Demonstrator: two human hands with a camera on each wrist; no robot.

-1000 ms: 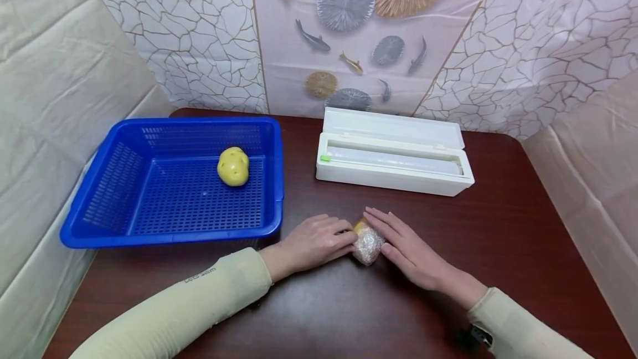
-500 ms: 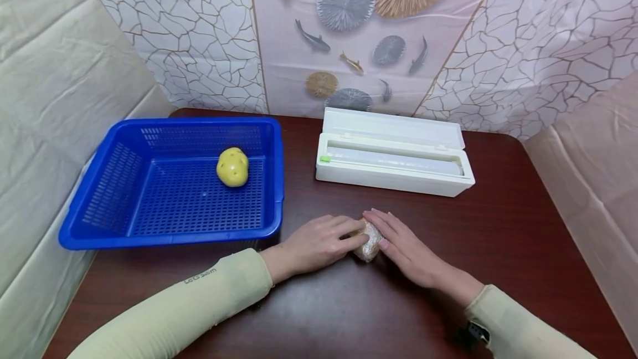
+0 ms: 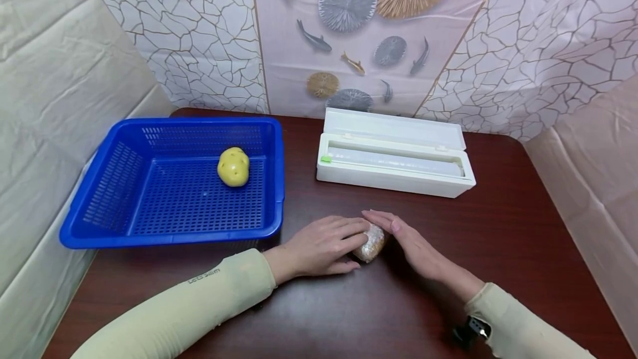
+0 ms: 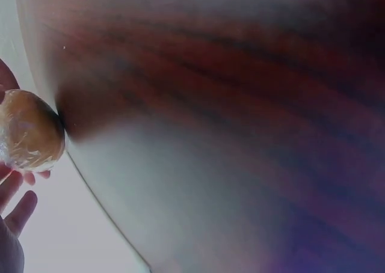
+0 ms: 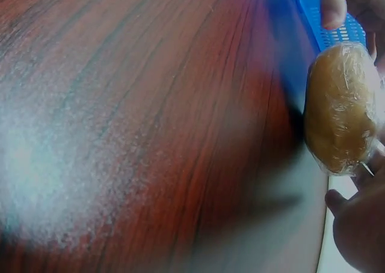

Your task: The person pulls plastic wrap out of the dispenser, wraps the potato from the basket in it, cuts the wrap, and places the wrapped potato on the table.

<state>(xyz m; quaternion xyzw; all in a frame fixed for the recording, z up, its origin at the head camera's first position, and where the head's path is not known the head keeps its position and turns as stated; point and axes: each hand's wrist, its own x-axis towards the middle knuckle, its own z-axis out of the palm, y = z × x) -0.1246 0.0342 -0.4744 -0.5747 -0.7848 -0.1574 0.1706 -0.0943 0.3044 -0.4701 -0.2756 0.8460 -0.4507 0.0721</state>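
Observation:
A potato wrapped in clear cling film (image 3: 374, 241) lies on the dark wood table between the two hands. My left hand (image 3: 319, 245) comes from the left, its fingers bent over the potato's near-left top while the thumb stands off to the side. On the far right side, my right hand (image 3: 413, 245) lays its straight fingers along the potato. In the right wrist view the wrapped potato (image 5: 341, 110) shows yellow-brown skin under creased, shiny film. Its rounded end (image 4: 36, 131) appears at the edge of the left wrist view.
A blue plastic basket (image 3: 171, 236) stands at the left with one bare yellow potato (image 3: 233, 167) inside. Behind the hands is a white cling film dispenser box (image 3: 394, 180), lid raised, holding a film roll (image 3: 394, 160) and a green slider (image 3: 326, 159). Patterned cloth (image 3: 349, 87) hangs behind the table.
The left fingers have moved further over the potato and the thumb has come away from it. The right thumb has lifted toward its fingers. The potato has turned slightly between the hands.

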